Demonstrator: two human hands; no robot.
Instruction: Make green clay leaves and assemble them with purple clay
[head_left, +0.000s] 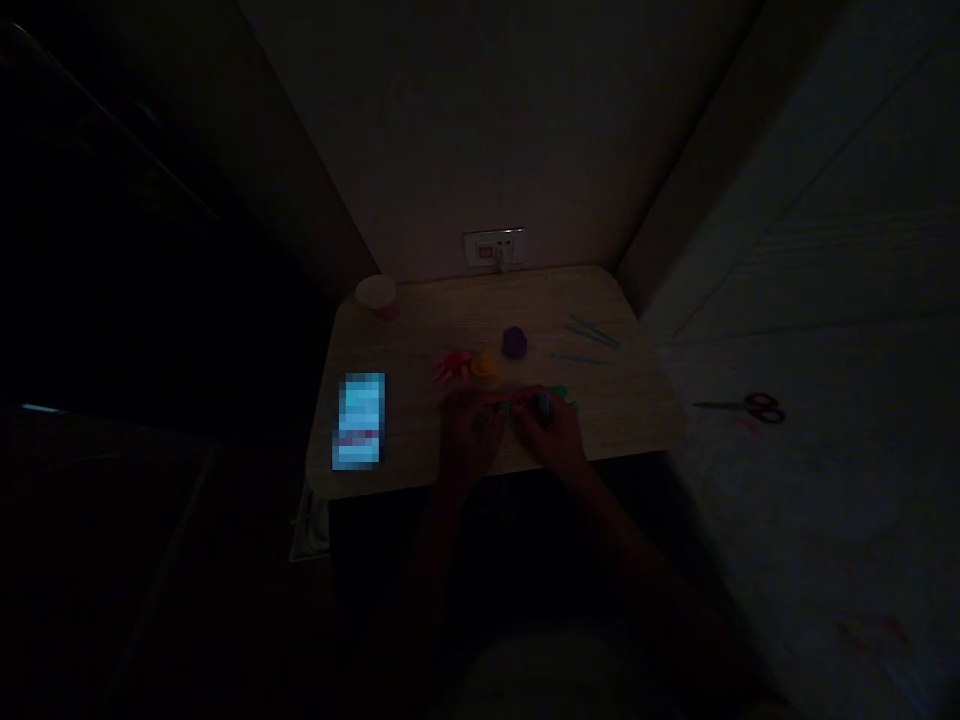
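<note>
In dim light, my left hand [471,432] and my right hand [553,432] meet above the front of a small wooden table. The fingers of both are closed in a pinch, with a bit of green modelling clay [508,409] showing between the fingertips. A pale blue spot lies against my right fingers; I cannot make out what it is. More green clay [559,391] shows just behind my right hand. Beyond my hands are a pink-red shape with finger-like strands [453,367], an orange piece [484,364] and a purple lump [515,343].
A lit phone [359,421] lies on the table [412,455] at the left, a pale cup [377,294] behind it. Thin blue tools [592,331] are at the back right. Scissors [757,407] rest on the pale surface to the right. A wall socket [495,247] is behind.
</note>
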